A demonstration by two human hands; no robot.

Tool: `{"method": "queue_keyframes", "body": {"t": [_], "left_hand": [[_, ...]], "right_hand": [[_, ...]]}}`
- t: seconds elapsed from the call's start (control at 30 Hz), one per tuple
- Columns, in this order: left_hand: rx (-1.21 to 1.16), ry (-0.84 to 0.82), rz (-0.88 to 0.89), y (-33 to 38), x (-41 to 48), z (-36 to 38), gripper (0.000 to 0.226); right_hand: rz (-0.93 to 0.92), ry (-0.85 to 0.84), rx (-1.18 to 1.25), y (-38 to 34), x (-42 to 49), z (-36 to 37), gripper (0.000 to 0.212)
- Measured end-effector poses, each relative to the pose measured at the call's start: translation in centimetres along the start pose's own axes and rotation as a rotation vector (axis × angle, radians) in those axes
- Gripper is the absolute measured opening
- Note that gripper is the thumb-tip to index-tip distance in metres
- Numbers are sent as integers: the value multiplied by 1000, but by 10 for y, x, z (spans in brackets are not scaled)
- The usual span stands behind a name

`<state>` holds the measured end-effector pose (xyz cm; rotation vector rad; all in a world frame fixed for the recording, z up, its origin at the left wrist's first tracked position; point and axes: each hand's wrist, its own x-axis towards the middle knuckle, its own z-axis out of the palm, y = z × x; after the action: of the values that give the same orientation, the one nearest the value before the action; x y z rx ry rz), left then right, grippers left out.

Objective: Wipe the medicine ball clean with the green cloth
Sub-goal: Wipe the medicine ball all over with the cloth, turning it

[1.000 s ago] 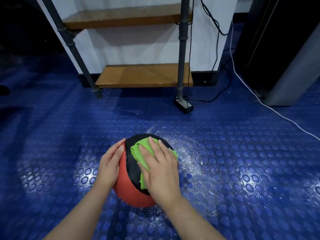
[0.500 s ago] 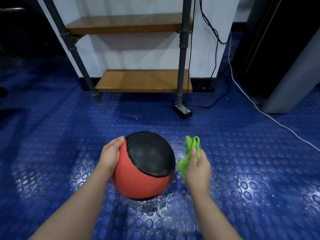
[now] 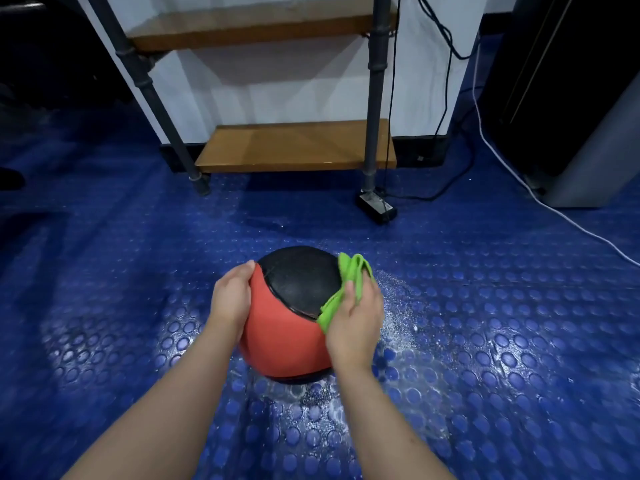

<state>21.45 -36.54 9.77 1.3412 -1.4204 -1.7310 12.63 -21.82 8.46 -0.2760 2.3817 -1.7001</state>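
A red and black medicine ball (image 3: 287, 327) rests on the blue studded floor in the middle of the head view. My left hand (image 3: 231, 299) is pressed flat against its left side, steadying it. My right hand (image 3: 356, 320) grips the bunched green cloth (image 3: 348, 285) and presses it against the ball's right side, at the edge of the black panel. The cloth's upper folds stick out above my fingers.
White powder or droplets speckle the floor (image 3: 398, 306) to the right of and under the ball. A pipe-frame shelf with wooden boards (image 3: 294, 147) stands behind. A small black box (image 3: 376, 206) and cables lie by its right leg. A grey cabinet (image 3: 595, 133) is at the right.
My right hand lifted the cloth off the ball's top, swung out to the right, and now presses it on the ball's right side. My left hand stayed on the ball.
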Motion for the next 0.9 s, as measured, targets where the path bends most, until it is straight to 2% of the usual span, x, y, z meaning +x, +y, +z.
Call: {"method": "queue_keyframes", "body": {"t": [0.17, 0.2, 0.23, 0.3, 0.4, 0.43, 0.5, 0.53, 0.57, 0.6, 0.67, 0.77, 0.8, 0.9], "left_hand": [[15, 57, 35, -7, -6, -1, 31], [0, 50, 47, -7, -6, -4, 28], [-9, 39, 46, -7, -7, -6, 26], [-7, 32, 45, -9, -7, -10, 29], [-21, 45, 46, -12, -10, -11, 30], [-18, 48, 49, -13, -10, -11, 31], [-3, 46, 53, -13, -11, -11, 34], [10, 46, 55, -13, -11, -10, 36], [18, 51, 56, -13, -12, -10, 36], [20, 62, 59, -13, -12, -8, 36], [20, 105, 56, -12, -11, -4, 38], [26, 146, 17, -10, -8, 4, 46], [40, 150, 9, -10, -8, 7, 46], [82, 149, -3, -3, -9, 15, 44]], "right_hand": [[819, -141, 473, 71, 29, -33, 46], [939, -187, 621, 75, 26, -46, 46], [950, -204, 758, 77, 23, -56, 44], [828, -155, 896, 65, 19, -66, 40], [385, -94, 726, 22, 2, -62, 30], [199, -122, 556, 10, -9, -55, 31], [-228, -262, 84, -1, -29, -34, 47], [-369, -297, -153, -1, -34, -26, 56], [-424, -274, -288, 3, -32, -20, 60], [-386, -266, -300, 6, -25, -17, 62], [-217, -214, -129, 14, -2, -13, 58], [289, -196, 243, 23, 30, -14, 35], [374, -158, 252, 26, 31, -15, 31], [215, 38, 179, 26, -4, -15, 34]]}}
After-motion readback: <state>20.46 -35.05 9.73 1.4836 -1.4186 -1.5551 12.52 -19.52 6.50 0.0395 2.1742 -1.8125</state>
